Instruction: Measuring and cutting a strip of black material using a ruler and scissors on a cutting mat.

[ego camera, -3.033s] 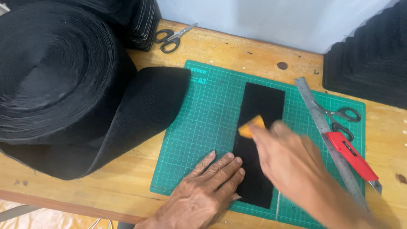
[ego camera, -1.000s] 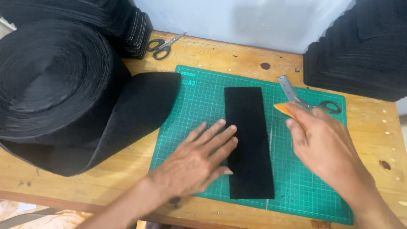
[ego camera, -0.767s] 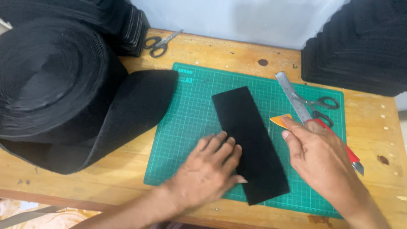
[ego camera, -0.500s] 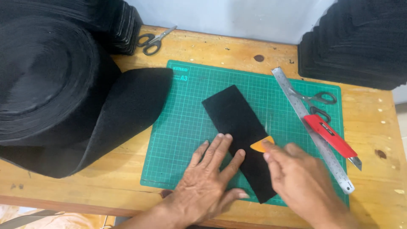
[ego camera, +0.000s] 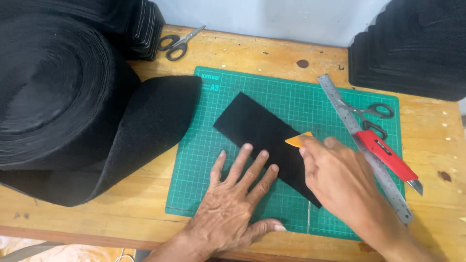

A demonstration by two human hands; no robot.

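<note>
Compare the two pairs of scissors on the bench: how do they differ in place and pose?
The far scissors lie on bare wood by the black felt roll, blades pointing away to the right. The near scissors lie on the green cutting mat, partly under the steel ruler, beside the red utility knife. Both have dark handles and lie shut, untouched.

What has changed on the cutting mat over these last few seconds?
The black felt strip lay straight up and down the green mat; it has been turned to lie slantwise. The right hand carried the orange chalk piece out to the ruler and back onto the strip. The left hand stays flat, fingers on the strip. Felt roll, scissors and red knife lie unmoved.
</note>
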